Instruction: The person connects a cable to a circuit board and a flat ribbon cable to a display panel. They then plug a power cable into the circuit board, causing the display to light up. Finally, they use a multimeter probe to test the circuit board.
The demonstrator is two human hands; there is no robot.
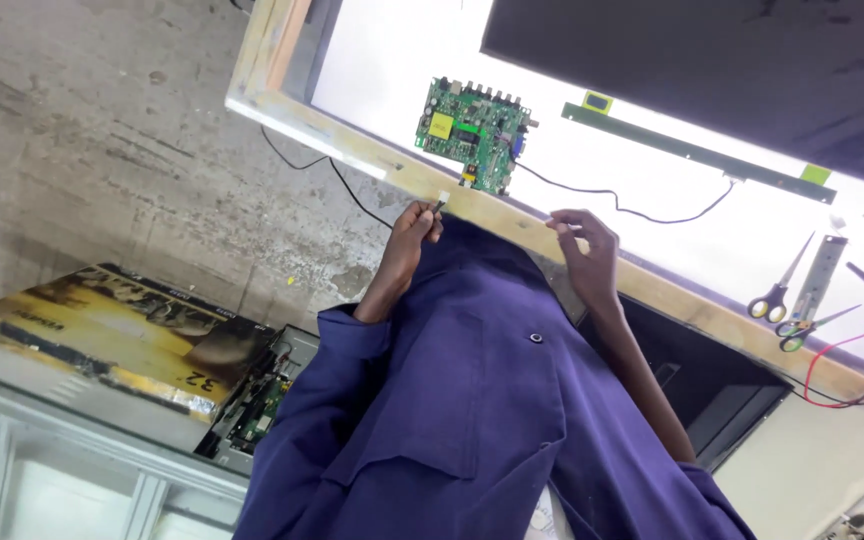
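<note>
My left hand (412, 235) is raised to the wooden table edge (352, 135) and pinches a small white connector (442, 200) on a thin black cable. Just beyond it, a green circuit board (472, 135) lies on the bright white lit panel (382, 60). My right hand (587, 250) rests at the same wooden edge with fingers curled; whether it holds anything is unclear. A black wire (632, 212) runs from the board towards a long narrow green strip (697, 152). My blue work coat fills the lower middle of the view.
A large dark screen panel (702, 60) lies at the top right. Scissors (774, 298), a second green-handled pair (797, 328), a metal tool (820, 275) and red wires (852, 365) sit at the right. Below left are a yellow printed box (102, 330) and an opened chassis (257, 400).
</note>
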